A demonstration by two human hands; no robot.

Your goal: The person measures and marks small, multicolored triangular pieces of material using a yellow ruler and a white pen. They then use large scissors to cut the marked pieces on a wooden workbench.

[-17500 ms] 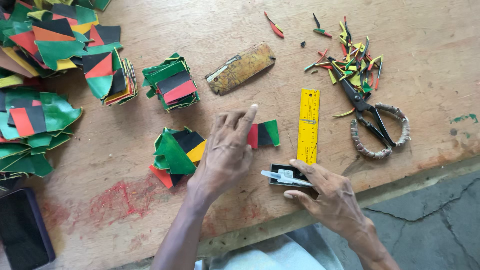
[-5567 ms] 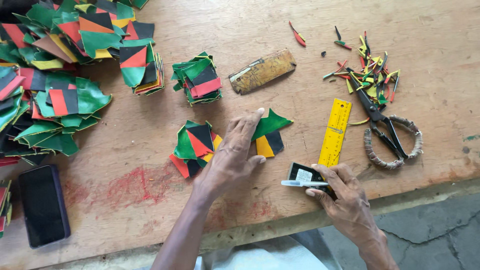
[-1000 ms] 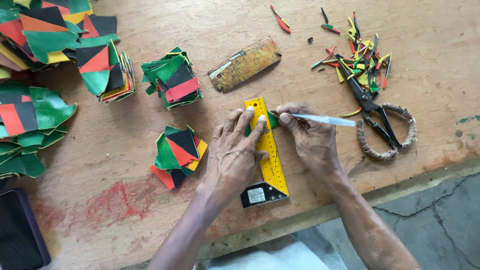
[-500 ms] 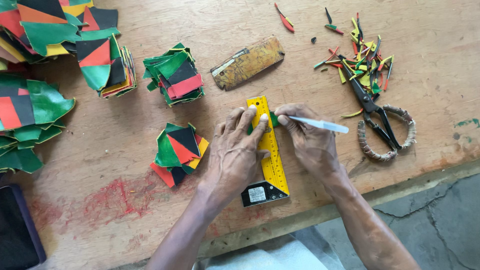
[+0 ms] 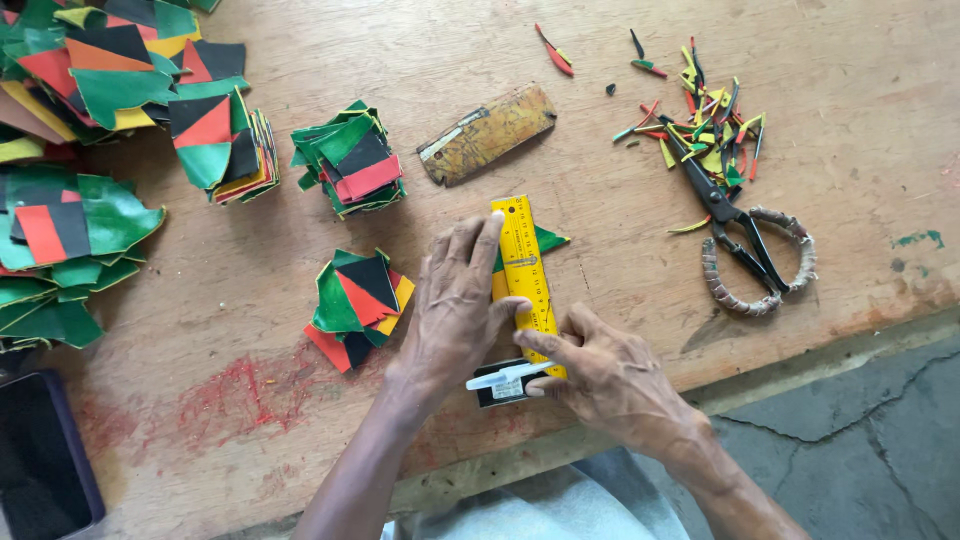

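Hands (image 5: 455,305) (image 5: 605,375) pin yellow ruler (image 5: 527,275) over green-yellow patch (image 5: 545,240).

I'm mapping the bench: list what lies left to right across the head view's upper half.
Big heap of coloured pieces → small green-topped stack → worn brown case → coloured offcut strips → scissors.

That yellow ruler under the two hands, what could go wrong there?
The left hand presses the yellow ruler onto a green and yellow patch; its fingers lie along the edge, so the white-handled tool in the right hand might nick them. The ruler could also slip, spoiling the line.
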